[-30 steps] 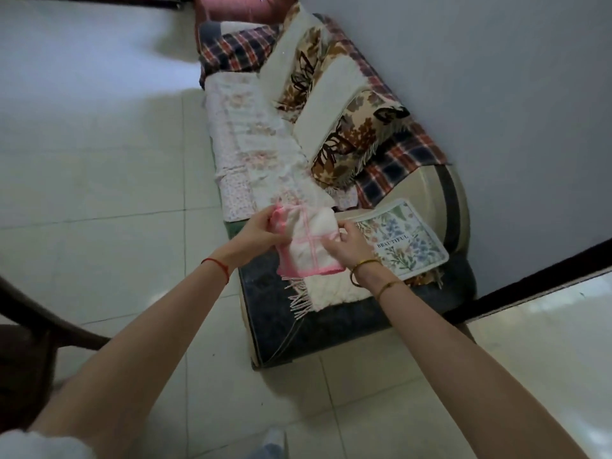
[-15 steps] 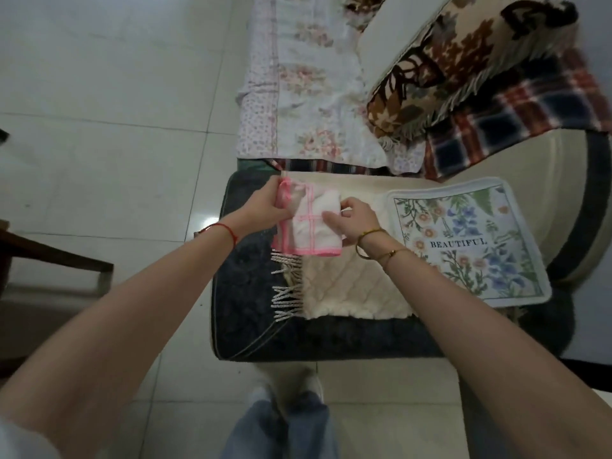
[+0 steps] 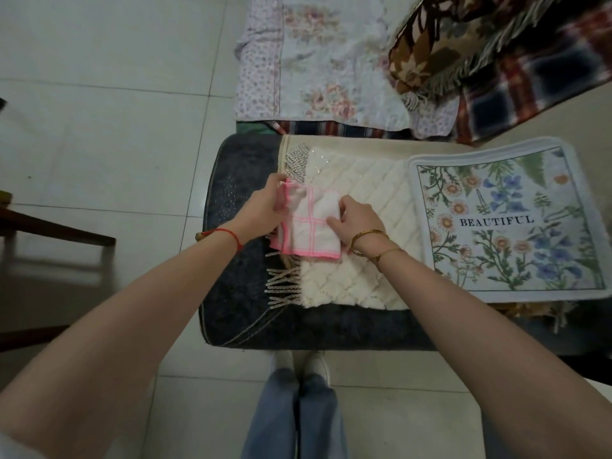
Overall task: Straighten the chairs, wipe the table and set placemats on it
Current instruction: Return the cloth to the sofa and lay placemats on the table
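Pink-trimmed white cloth (image 3: pixel 309 231) sits folded on the cream quilted throw (image 3: pixel 364 193), left hand (image 3: pixel 265 210) pinching its left edge, right hand (image 3: pixel 356 223) gripping the right. Floral placemat (image 3: pixel 506 223) lies just beside, right forearm crossing its near corner; wooden chair (image 3: pixel 49 230) stands well apart, left.

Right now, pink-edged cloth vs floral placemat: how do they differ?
The pink-edged cloth is folded and held by the left hand and right hand; the floral placemat lies flat, untouched. The cloth is white with pink grid lines; the placemat has printed flowers and the word BEAUTIFUL. Folded, the cloth looks smaller than the placemat. Both are rectangular.
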Demonstrator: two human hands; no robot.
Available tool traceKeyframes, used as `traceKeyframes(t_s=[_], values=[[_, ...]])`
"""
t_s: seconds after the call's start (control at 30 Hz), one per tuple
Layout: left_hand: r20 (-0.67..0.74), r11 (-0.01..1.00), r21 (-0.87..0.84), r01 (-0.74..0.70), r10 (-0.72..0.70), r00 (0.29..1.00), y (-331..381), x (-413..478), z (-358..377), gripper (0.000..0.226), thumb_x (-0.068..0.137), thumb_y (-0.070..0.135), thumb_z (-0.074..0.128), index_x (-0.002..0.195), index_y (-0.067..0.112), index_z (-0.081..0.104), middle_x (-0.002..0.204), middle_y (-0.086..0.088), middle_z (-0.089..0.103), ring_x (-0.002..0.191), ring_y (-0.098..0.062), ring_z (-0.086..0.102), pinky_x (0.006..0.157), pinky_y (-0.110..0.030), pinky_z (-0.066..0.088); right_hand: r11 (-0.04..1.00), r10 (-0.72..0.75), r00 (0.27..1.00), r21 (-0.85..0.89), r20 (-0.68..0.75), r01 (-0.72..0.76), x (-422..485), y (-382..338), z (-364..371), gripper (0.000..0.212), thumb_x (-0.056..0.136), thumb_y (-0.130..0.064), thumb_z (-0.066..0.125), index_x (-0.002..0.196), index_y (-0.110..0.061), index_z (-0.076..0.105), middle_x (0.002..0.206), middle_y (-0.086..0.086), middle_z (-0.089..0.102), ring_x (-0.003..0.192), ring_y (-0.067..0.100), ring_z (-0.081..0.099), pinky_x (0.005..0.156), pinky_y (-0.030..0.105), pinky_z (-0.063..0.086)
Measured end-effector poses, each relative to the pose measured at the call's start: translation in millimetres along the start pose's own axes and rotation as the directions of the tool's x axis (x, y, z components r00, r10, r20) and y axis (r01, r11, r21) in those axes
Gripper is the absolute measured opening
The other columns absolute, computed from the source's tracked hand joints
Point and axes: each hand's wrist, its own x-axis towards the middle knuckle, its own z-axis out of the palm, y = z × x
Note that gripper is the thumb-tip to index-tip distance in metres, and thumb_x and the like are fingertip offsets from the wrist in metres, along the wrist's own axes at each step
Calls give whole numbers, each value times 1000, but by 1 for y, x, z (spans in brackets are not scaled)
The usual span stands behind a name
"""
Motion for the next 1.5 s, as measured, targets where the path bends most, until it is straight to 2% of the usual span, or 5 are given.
traceKeyframes(t_s=[0.27, 0.6, 0.8, 1.33, 1.5], values=[[-164, 997, 67, -42, 52, 985, 12, -8, -11, 50, 89, 13, 66, 136, 14, 50, 126, -13, 50, 111, -28, 51, 98, -43, 47, 998, 43, 996, -41, -80, -46, -13, 9, -36, 22, 92, -36, 57, 99, -15, 63, 97, 6, 67, 88, 25, 61, 67, 30, 44], [23, 990, -100, -96, 99, 995, 175, 21, 19, 28, 96, 21, 57, 122, 14, 64, 108, -6, 69, 94, -23, 65, 69, -26, 46, 985, 170, 945, 34, -279, -167, -43, 101, -168, 23, 91, -35, 61, 85, -13, 66, 86, 6, 66, 82, 24, 61, 74, 37, 53], [124, 988, -121, 94, -79, 989, 222, 46, 79, 40, 96, 23, 56, 133, 10, 53, 116, -13, 67, 100, -28, 66, 88, -41, 57, 973, 223, 921, 15, -318, -231, -55, 187, -208, 17, 91, -29, 62, 82, -15, 57, 95, 14, 66, 90, 32, 61, 77, 36, 49], [-14, 870, -129, 476, -482, 876, 249, 74, 182, 77, 94, 20, 62, 149, -4, 14, 147, -23, 40, 128, -36, 50, 86, -31, 45, 908, 73, 922, -356, -380, -219, -39, 303, -203, 26, 97, -13, 51, 120, -3, 48, 116, 20, 53, 100, 34, 54, 71, 39, 39], [-5, 842, -275, 464, -484, 875, 241, 65, 185, 41, 92, 13, 65, 128, 1, 48, 121, -10, 62, 100, -23, 61, 57, -20, 46, 857, 37, 893, -445, -448, -259, -45, 307, -195, 25, 98, -15, 52, 120, -3, 47, 112, 19, 57, 93, 33, 59, 64, 36, 35]])
